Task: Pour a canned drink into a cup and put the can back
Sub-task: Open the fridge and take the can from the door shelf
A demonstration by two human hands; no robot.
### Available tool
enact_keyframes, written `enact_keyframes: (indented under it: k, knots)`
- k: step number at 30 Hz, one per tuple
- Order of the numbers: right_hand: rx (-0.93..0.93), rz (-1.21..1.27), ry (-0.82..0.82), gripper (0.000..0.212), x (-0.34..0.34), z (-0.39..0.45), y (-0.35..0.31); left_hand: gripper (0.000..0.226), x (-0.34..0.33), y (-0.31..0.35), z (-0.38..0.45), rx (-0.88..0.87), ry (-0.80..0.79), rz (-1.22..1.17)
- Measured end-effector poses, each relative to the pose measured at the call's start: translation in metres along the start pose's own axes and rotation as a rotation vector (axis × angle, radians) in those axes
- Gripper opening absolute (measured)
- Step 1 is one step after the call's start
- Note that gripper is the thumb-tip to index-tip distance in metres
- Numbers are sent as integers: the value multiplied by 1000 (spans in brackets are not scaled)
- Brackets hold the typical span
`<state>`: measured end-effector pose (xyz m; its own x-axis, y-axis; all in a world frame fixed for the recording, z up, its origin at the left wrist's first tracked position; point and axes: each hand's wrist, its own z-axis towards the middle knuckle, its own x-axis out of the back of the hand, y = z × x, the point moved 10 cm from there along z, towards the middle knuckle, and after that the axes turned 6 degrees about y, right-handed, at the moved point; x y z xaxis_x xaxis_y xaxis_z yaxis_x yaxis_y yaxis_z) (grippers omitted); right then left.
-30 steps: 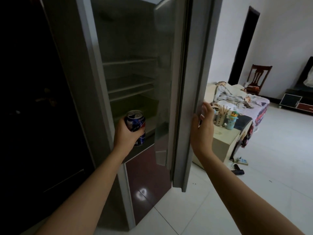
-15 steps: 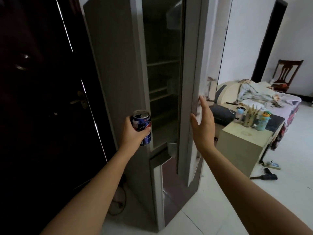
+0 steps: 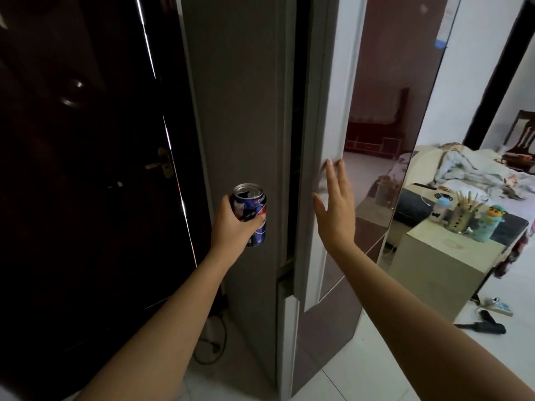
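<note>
A tall fridge [image 3: 240, 117] stands with a flat, matte grey side panel and a glossy, mirror-like brown door [image 3: 385, 134] that reflects the room; the door sits nearly closed, leaving a narrow dark gap along its inner edge. To the left is a dark, smooth wooden door [image 3: 86, 169] with a brass-coloured handle [image 3: 160, 166]. The can [image 3: 251, 214] is a small metal cylinder with a silver rim and an open top, printed in blue, red and white; it is held upright in the air in front of the grey side panel, left of the gap. The left hand [image 3: 234, 224] is the grip on it, wrapped around the can's lower left half with the thumb across the front, closed firmly. The right hand [image 3: 335, 215] is spread flat, fingers straight and together, its fingertips touching the pale edge of the glossy door and holding nothing. At right, a cream boxy surface [image 3: 440, 256] carries a holder of sticks [image 3: 463, 215] and a small cartoon-figure bottle [image 3: 489, 224]; behind it lies a bed with rumpled fabric [image 3: 469, 169]. The floor [image 3: 376, 371] is pale glossy tile
</note>
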<state>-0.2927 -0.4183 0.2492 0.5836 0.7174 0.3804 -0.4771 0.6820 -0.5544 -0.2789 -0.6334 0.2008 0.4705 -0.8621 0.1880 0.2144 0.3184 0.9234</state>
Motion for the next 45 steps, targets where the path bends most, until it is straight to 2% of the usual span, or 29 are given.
enact_keyframes:
  k: [17,25,30,32,34,37,40,45]
  knots:
    - [132,-185,-241,63,-65,21,-1,61,-5,-18,20,56,37,15]
    - [101,-70,-277,61,-65,21,4,62,-6,-19,16,62,9,19]
    - [-43,54,-291,50,-51,1,29,62,-15,-14,8,54,-37,25]
    - [-182,141,-308,40,-43,-14,44,62,-20,-10,4,44,-58,22]
    - [-427,277,-404,33,-48,-37,62,61,-26,-7,-1,46,-87,18]
    - [-762,450,-634,32,-62,-80,80,58,-37,-1,-11,44,-122,-1]
    - [-851,481,-791,35,-62,-109,83,57,-55,3,-24,40,-177,21]
    - [-985,636,-711,29,-40,-128,99,54,-91,4,-47,49,-288,-1]
